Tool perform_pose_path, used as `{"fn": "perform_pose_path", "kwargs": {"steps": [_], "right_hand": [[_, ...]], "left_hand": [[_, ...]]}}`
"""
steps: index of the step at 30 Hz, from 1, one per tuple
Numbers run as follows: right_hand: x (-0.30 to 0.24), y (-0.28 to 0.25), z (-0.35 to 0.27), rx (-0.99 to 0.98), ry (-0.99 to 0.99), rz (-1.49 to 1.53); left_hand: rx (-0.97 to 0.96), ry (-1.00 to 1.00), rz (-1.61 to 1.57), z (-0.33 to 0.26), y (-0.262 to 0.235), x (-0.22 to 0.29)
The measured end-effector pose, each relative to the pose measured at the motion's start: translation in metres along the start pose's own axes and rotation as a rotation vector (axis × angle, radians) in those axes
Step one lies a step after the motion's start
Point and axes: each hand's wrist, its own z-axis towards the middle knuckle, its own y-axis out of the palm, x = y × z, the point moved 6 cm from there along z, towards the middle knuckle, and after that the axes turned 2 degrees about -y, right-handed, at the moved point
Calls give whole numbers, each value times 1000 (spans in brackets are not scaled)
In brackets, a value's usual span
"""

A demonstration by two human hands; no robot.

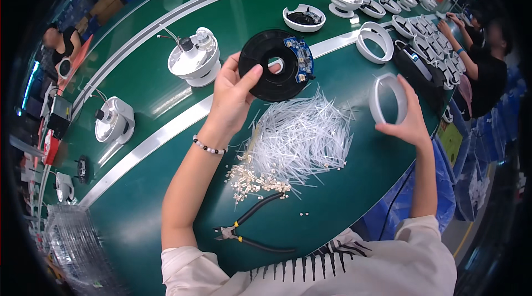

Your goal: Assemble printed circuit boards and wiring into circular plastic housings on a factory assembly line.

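Observation:
My left hand (235, 88) grips a round black plastic disc (264, 86) by its left edge, thumb on the face. The disc has a hole in its middle and a blue circuit board (301, 57) along its right side. In my right hand (409, 116) is a translucent white ring (379, 102), held on edge with the fingers along its right side. Both parts are lifted over the green table, apart from each other. Beneath them lies a heap of thin white plastic strips (305, 138), with small cream connectors (252, 179) at its near left side.
Open cutting pliers (230, 232) lie near me. White housings (194, 57) stand on the green conveyor (244, 30) beyond a metal rail. A white ring (375, 42) and many white parts (435, 46) sit at the right. Clear plastic trays (72, 240) are stacked at left. Other people work on both sides.

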Motion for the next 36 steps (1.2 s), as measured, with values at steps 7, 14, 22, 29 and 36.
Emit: {"fn": "perform_pose_path", "kwargs": {"steps": [7,14,22,29,36], "right_hand": [[-122,49,24,127,-184,691],[-143,67,16,140,-316,471],[-167,52,1,298,-526,260],[-155,50,5,200,-470,376],[-144,54,15,85,-435,816]], "left_hand": [[-56,-83,-38,-27,37,-27],[-344,-402,-655,-29,49,-34],[-302,-256,-628,-23,38,-39],[-145,-258,-561,-26,39,-41],[-293,-331,-675,-29,46,-30]]}}
